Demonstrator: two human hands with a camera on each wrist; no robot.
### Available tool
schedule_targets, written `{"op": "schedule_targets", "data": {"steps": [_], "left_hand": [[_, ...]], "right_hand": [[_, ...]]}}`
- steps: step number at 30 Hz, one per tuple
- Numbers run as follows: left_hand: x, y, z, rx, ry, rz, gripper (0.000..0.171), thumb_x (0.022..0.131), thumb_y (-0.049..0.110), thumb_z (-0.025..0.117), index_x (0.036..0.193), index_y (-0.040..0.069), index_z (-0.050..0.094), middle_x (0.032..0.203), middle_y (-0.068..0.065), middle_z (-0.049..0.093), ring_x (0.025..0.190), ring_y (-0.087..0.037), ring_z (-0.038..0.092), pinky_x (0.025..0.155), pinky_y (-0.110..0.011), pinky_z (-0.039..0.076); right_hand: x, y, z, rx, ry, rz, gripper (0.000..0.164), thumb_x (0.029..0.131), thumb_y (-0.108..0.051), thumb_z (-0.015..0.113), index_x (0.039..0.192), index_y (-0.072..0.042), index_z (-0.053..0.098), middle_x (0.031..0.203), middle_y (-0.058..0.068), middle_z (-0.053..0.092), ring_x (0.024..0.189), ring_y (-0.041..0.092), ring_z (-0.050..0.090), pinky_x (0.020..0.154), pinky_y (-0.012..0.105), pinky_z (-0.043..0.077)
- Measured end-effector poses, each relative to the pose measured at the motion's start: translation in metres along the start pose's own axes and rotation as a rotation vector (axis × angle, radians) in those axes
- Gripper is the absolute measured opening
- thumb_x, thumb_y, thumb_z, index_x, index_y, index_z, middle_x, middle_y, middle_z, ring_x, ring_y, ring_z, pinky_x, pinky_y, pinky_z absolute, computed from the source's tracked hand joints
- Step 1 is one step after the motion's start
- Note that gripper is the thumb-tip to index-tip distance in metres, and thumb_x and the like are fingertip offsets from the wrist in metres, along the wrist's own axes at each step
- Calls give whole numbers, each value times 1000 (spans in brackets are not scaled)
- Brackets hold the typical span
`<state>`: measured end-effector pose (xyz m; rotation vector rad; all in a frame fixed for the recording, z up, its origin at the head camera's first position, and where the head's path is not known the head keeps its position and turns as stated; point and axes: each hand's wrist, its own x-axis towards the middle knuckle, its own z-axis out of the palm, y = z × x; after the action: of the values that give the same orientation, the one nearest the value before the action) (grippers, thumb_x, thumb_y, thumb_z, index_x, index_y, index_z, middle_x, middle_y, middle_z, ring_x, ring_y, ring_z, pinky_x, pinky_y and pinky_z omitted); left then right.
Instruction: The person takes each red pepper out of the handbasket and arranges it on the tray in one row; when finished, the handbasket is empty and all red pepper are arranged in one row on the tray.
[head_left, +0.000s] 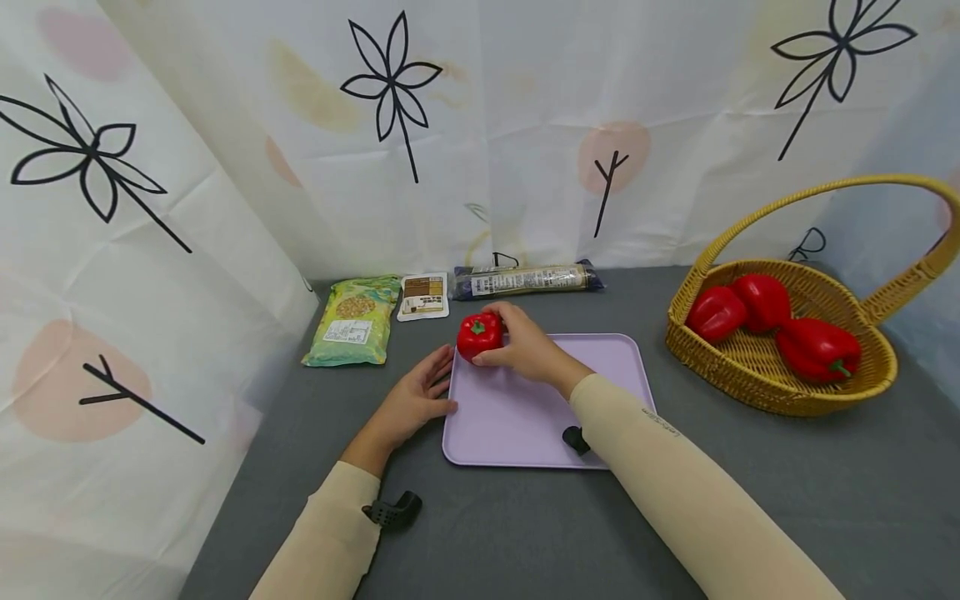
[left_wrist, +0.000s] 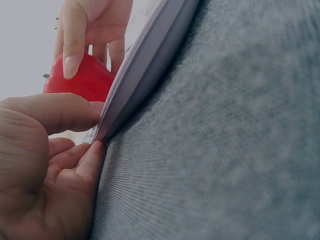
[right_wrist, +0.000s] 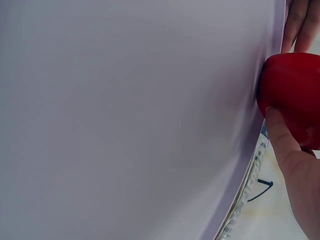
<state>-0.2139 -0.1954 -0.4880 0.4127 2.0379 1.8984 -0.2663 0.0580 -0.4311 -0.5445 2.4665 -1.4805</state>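
Note:
My right hand (head_left: pixel 522 343) grips a red bell pepper (head_left: pixel 478 336) between thumb and fingers at the back left corner of the lilac tray (head_left: pixel 517 425). The green stem faces the head camera. In the right wrist view the pepper (right_wrist: pixel 292 95) sits against the tray's rim, partly cut off by the frame. Beside the tray's left edge is my left hand (head_left: pixel 412 396), its thumb and fingertips touching the rim with the fingers loosely extended. In the left wrist view the left hand (left_wrist: pixel 50 165) meets the rim just below the pepper (left_wrist: pixel 82 80).
At right, a yellow wicker basket (head_left: pixel 780 400) with a tall handle holds three red peppers (head_left: pixel 817 348). Behind the tray lie a yellow-green bag (head_left: pixel 351 321), a small white-and-brown packet (head_left: pixel 423 297) and a long dark package (head_left: pixel 525 280). A patterned curtain (head_left: pixel 525 183) backs the grey table (head_left: pixel 487 533).

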Motion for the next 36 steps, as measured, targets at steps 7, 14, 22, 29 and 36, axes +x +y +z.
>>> {"op": "schedule_targets", "data": {"steps": [7, 14, 22, 29, 36], "left_hand": [[1, 0, 0, 1, -3, 7, 101, 90, -21, 70, 173, 3, 17, 178, -13, 22, 162, -28, 25, 121, -38, 38], [2, 0, -1, 9, 1, 1, 102, 90, -21, 70, 174, 5, 18, 178, -12, 22, 162, -28, 25, 120, -38, 39], [0, 0, -1, -5, -4, 0, 102, 90, -21, 70, 174, 4, 17, 178, -13, 21, 162, -30, 25, 120, -39, 40], [0, 0, 0, 4, -3, -2, 102, 90, -20, 70, 174, 4, 18, 178, -13, 22, 161, -30, 26, 120, -39, 40], [0, 2, 1, 8, 8, -11, 101, 90, -21, 70, 173, 3, 17, 178, -14, 22, 161, -30, 25, 121, -40, 38]], "right_hand": [[11, -3, 8, -4, 12, -3, 83, 93, -17, 91, 159, -8, 43, 156, 15, 46, 140, 32, 50, 115, 49, 49], [16, -2, 12, 9, 13, -13, 84, 93, -15, 90, 161, -8, 42, 156, 16, 45, 139, 33, 50, 115, 48, 49], [16, -2, 14, -6, 18, -28, 84, 93, -16, 90, 161, -8, 42, 157, 16, 48, 139, 33, 52, 115, 49, 49], [13, -7, 11, -49, 5, -31, 86, 91, -19, 91, 162, -9, 42, 155, 18, 48, 140, 34, 51, 114, 52, 49], [8, -11, 0, -25, 14, -54, 84, 96, -26, 87, 165, -14, 41, 160, 17, 44, 143, 37, 47, 114, 57, 48]]}}
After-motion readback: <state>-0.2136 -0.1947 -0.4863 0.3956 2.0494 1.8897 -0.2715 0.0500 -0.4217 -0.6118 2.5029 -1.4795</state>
